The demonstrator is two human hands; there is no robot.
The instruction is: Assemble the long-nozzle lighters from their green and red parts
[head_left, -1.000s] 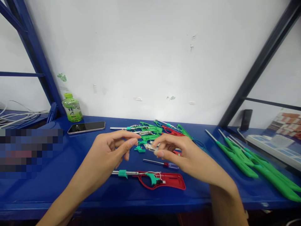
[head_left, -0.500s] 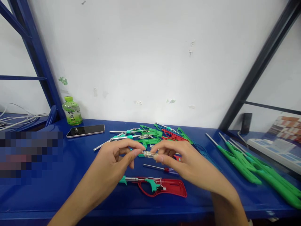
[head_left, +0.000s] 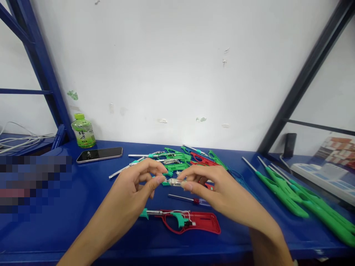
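Between the fingertips of my right hand (head_left: 209,183) is a small clear lighter gas tank (head_left: 174,181), held level above the table. My left hand (head_left: 140,183) pinches thumb and forefinger at the tank's left tip; whatever lies between them is too small to make out. Below both hands lies an open red lighter shell (head_left: 205,222) with a teal trigger (head_left: 180,220), white wires and a metal tube in it. Behind it is a screwdriver (head_left: 183,198) with a clear and red handle, partly hidden by my right hand.
Several opened green and red lighter parts (head_left: 177,157) lie in a heap towards the wall. Several green lighters (head_left: 285,192) with long tubes rest at the right. A phone (head_left: 100,154) and a green tea bottle (head_left: 83,132) are at the back left.
My left fingers have moved slightly left, opening a small gap from the tank's tip. My right hand keeps the tank in nearly the same place.
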